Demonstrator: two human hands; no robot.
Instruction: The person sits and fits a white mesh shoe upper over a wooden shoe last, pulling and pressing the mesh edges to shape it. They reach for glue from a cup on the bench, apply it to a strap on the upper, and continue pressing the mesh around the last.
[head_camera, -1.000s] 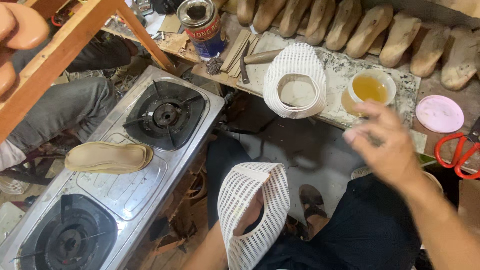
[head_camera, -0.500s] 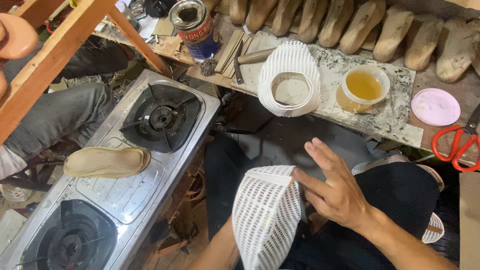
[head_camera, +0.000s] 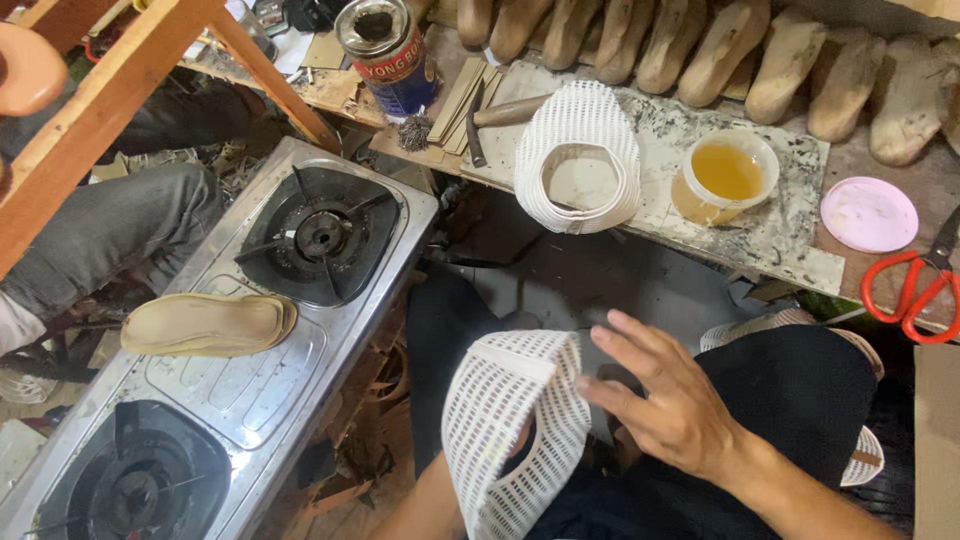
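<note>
Soft, even light is falling from above, glare is showing on the steel stove top, shadows are pooling beneath the workbench, and the right hand is blurring slightly.

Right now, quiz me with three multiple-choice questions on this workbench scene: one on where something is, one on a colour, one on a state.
1. Where does the tan insole lie?
A. On the steel stove between its two burners
B. In the cup of yellow liquid
C. Under the scissors

2. What colour are the scissors' handles?
A. Blue
B. Red
C. Green

3. How is the right hand?
A. Closed in a fist
B. Gripping the tin can
C. Open, fingers spread, at the white mesh shoe upper on the lap

Answers: 1 A, the insole lies flat on the stove top between the burners. 2 B, both loops are red. 3 C, the hand is open beside the mesh piece.
</note>
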